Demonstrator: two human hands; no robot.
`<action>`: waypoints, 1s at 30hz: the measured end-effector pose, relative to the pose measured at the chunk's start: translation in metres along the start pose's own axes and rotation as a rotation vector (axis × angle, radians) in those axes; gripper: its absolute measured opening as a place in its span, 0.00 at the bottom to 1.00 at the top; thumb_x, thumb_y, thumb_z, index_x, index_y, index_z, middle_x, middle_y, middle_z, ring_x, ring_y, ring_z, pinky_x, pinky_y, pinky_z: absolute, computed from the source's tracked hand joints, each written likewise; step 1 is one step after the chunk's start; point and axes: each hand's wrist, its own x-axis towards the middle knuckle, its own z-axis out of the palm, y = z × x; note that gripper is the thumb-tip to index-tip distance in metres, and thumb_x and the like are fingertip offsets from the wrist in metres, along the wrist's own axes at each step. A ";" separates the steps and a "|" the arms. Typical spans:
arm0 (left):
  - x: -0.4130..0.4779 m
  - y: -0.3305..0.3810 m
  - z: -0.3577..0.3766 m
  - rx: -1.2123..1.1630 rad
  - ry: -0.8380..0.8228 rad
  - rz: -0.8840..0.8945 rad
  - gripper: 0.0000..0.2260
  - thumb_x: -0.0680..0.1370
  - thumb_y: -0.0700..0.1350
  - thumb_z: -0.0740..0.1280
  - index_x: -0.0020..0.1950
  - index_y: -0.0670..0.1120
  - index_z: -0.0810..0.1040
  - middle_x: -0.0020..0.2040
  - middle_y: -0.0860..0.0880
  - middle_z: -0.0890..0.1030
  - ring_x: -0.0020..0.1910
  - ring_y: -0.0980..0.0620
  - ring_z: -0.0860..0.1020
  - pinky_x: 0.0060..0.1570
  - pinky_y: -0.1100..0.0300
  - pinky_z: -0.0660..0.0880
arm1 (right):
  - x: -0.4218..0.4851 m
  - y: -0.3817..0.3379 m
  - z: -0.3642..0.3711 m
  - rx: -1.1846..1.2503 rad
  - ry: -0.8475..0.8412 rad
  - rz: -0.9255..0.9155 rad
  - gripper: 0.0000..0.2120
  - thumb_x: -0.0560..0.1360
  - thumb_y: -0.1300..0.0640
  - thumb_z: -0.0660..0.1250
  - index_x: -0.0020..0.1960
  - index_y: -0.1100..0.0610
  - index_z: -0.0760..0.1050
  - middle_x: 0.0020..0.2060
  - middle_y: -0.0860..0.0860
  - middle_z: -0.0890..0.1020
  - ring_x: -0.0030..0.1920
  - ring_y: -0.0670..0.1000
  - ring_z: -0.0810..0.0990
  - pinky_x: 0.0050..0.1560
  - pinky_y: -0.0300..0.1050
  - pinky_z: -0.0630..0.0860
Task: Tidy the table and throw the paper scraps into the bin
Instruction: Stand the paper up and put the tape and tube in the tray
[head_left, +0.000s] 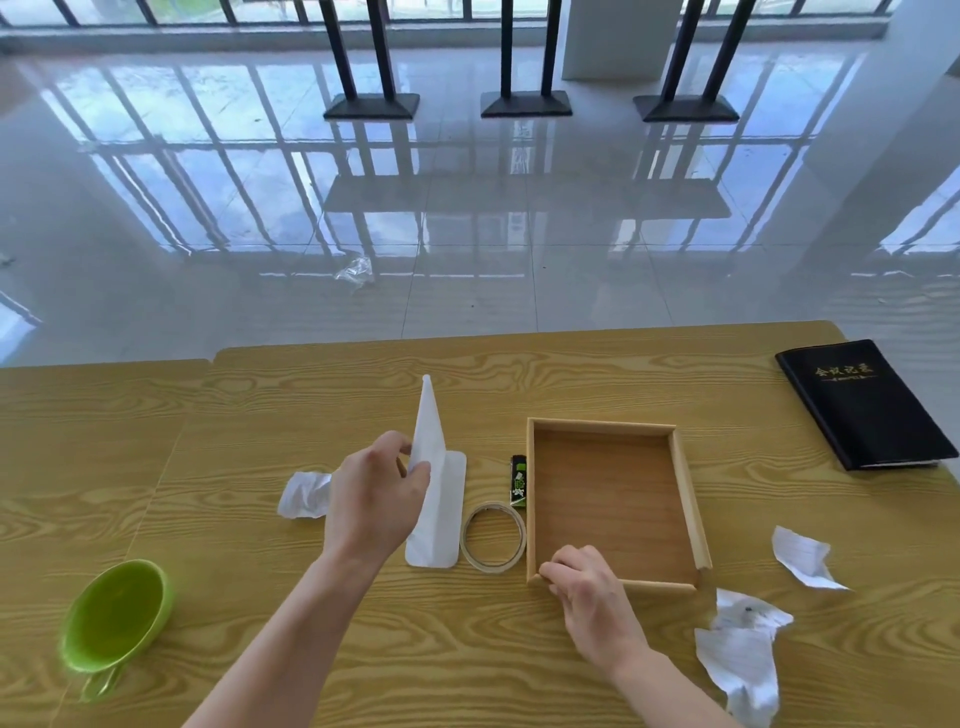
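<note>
Says 会议记录 in gold on the cover of the black book (865, 410). Under that, a thin gold line of tiny print, too small to read. On the little green and black lighter (518, 480), only blurry marks.

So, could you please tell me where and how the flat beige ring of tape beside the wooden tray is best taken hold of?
Pinch the near arc of the beige tape ring from above, one finger inside the hole and the thumb outside. It lies flat with a thin wall. The white folded sheet crowds its left and the wooden tray its right; the near side looks free.
</note>
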 end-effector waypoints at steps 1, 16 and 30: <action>-0.001 -0.002 -0.001 -0.007 0.015 -0.007 0.04 0.74 0.46 0.71 0.47 0.48 0.80 0.27 0.56 0.75 0.28 0.59 0.73 0.27 0.62 0.63 | 0.001 -0.001 0.001 0.003 -0.001 -0.012 0.14 0.73 0.72 0.68 0.48 0.54 0.83 0.43 0.43 0.78 0.44 0.46 0.71 0.45 0.37 0.73; 0.029 -0.030 -0.029 0.051 0.082 -0.067 0.04 0.75 0.45 0.69 0.47 0.46 0.81 0.30 0.55 0.77 0.32 0.52 0.77 0.37 0.56 0.71 | 0.052 -0.034 0.018 0.002 -0.019 -0.161 0.13 0.74 0.71 0.66 0.43 0.54 0.81 0.42 0.44 0.79 0.43 0.46 0.69 0.44 0.33 0.69; 0.104 -0.045 -0.037 0.037 0.045 -0.021 0.05 0.76 0.45 0.67 0.47 0.45 0.80 0.34 0.52 0.79 0.37 0.46 0.78 0.36 0.55 0.71 | 0.126 -0.048 0.020 -0.069 -0.062 -0.168 0.14 0.76 0.69 0.64 0.49 0.53 0.83 0.45 0.44 0.80 0.44 0.46 0.69 0.46 0.35 0.72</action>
